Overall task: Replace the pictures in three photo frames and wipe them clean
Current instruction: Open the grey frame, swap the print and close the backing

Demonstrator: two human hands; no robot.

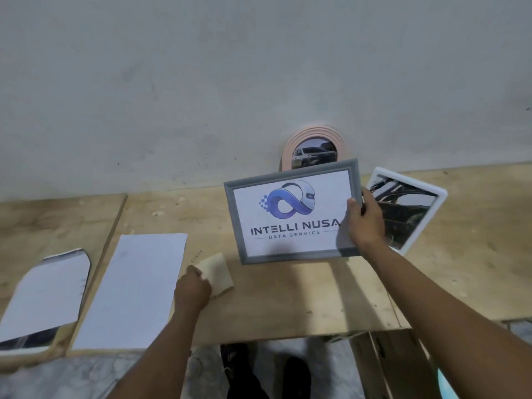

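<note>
My right hand grips the right edge of a grey rectangular frame, held tilted above the wooden board; it shows a blue logo print. My left hand holds a pale yellow cloth lying on the board below the frame's left corner. A round pink frame with a car photo leans against the wall behind. To the right, a white frame with a dark photo stands tilted.
A blank white sheet lies left of the cloth. Further left lies a cut-out paper with rounded corners on a second board. The wooden board ends near my legs; a cardboard box sits lower right.
</note>
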